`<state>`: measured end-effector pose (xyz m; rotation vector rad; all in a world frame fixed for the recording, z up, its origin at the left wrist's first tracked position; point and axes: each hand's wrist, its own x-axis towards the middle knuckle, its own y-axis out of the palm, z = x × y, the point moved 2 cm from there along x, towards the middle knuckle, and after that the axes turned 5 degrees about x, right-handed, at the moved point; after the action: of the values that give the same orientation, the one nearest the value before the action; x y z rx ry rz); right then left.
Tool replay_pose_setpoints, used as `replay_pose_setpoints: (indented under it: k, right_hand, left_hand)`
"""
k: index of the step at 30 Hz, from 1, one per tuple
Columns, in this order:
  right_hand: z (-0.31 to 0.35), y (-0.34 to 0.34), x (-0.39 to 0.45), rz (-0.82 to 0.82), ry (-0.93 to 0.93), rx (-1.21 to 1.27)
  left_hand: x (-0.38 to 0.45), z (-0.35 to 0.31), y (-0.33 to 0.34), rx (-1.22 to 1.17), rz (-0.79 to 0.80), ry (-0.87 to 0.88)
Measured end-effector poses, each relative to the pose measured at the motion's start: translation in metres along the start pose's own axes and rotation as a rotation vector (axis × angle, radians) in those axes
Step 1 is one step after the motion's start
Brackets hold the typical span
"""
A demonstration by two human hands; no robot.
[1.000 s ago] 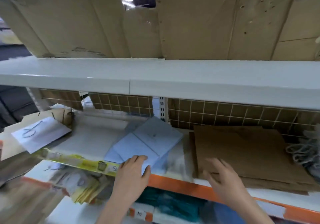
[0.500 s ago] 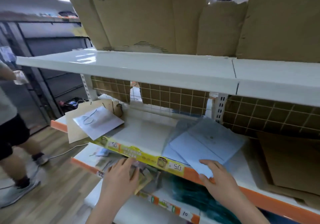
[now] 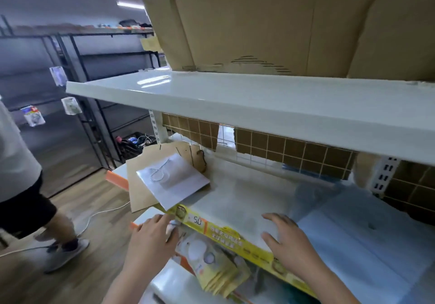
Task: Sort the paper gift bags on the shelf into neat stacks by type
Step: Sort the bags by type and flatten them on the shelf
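While a person in dark shorts (image 3: 22,200) is standing on the wooden floor far to the left, a flat white paper bag (image 3: 173,180) is lying at the left end of the shelf (image 3: 237,200). It is showing a twisted string handle and is sitting on top of a flat brown paper bag (image 3: 141,186). Its long side is pointing from the back left to the front right, and one corner is poking over the yellow price strip (image 3: 235,237). The left hand (image 3: 153,245) is reaching below that strip with fingers close together, holding nothing. The right hand (image 3: 288,245) is lying on the shelf edge, fingers spread, just beside the pale blue bags (image 3: 367,237) on the right.
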<state>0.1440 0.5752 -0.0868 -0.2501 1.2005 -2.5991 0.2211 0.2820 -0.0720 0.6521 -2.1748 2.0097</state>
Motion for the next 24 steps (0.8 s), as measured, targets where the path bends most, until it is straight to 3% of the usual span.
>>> replay_pose_setpoints:
  k: [7, 16, 24]
  right_hand:
    - [0.034, 0.033, 0.077, 0.06, -0.069, -0.014]
    - [0.074, 0.081, 0.13, 0.095, 0.018, -0.046]
    - [0.109, 0.143, 0.151, 0.059, 0.198, -0.048]
  left_hand:
    - [0.052, 0.057, 0.017, -0.046, 0.029, -0.133]
    - [0.109, 0.124, 0.054, -0.076, 0.162, -0.303]
    - [0.18, 0.186, 0.082, -0.106, 0.232, -0.13]
